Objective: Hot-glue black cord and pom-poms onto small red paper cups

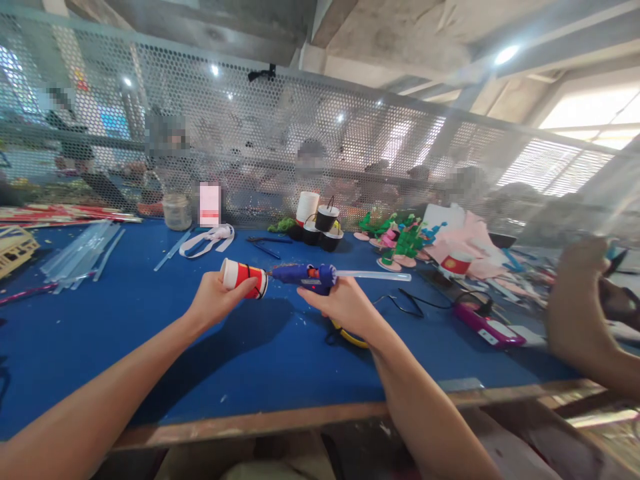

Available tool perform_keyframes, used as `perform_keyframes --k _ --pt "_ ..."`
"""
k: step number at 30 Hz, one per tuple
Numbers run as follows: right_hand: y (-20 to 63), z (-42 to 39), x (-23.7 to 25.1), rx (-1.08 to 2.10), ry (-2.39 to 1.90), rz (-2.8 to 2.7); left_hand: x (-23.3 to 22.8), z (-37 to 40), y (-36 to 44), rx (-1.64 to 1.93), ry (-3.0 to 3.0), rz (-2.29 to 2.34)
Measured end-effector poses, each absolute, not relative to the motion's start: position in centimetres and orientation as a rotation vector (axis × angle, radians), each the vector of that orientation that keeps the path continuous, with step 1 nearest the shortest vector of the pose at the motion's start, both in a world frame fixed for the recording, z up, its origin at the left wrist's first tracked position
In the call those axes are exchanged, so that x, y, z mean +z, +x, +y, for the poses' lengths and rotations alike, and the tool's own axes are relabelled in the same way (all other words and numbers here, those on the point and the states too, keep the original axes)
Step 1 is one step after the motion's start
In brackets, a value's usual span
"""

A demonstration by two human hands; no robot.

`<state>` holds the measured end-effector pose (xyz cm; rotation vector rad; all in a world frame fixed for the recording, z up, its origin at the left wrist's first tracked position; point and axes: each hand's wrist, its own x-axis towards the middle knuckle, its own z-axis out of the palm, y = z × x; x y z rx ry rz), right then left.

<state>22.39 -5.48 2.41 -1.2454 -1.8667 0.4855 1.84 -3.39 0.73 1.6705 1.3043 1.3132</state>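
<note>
Held on its side above the blue table is a red and white paper cup point(255, 273) with dark bands around it. My left hand point(216, 293) is closed around the cup, thumb along its side. A blue hot glue gun point(305, 275) is in the grip of my right hand point(347, 303), its nozzle at the cup's right end; I cannot tell whether they touch. From the gun's back a long clear glue stick point(375, 275) sticks out. Below my right hand lies a tool with a yellow handle point(350, 335), partly hidden.
Clear glue sticks point(83, 253), a white ribbon point(210, 239) and pliers point(265, 247) lie on the blue table point(240, 373). Small black buckets point(327, 219) and green craft plants point(407, 243) stand behind. A purple power strip point(487, 327) is at right, near another person's arm point(575, 300).
</note>
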Motion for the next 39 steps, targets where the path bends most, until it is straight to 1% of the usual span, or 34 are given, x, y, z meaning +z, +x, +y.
perform_keyframes --k 6,12,16,19,21,27,32,36,39 --pt "22.3 -5.3 2.4 0.513 -1.231 -1.839 0.5 -3.4 1.7 1.274 1.774 1.302" --pt "22.3 -4.9 2.7 0.739 -1.322 -1.767 0.4 -3.3 1.5 1.261 1.885 1.292" --pt "22.8 -3.4 2.7 0.83 -1.291 -1.612 0.3 -3.3 1.6 1.273 1.874 1.315" --pt "23.6 -1.2 2.3 0.712 -1.365 -1.486 0.4 -3.3 1.8 1.276 1.818 1.34" --pt "24.2 0.5 1.8 0.611 -1.526 -1.498 0.4 -3.3 1.8 1.276 1.792 1.351" --pt "25.5 5.0 -0.3 0.608 -1.789 -1.521 0.2 -3.0 1.5 1.265 1.759 1.347" --pt "25.3 6.0 -1.0 0.484 -1.963 -1.553 0.3 -3.1 1.6 1.264 1.812 1.324" --pt "23.3 4.3 0.6 0.319 -1.901 -1.652 0.2 -3.3 1.7 1.239 1.914 1.349" --pt "20.9 1.9 2.3 0.357 -1.671 -1.857 0.0 -3.3 1.7 1.219 1.973 1.355"
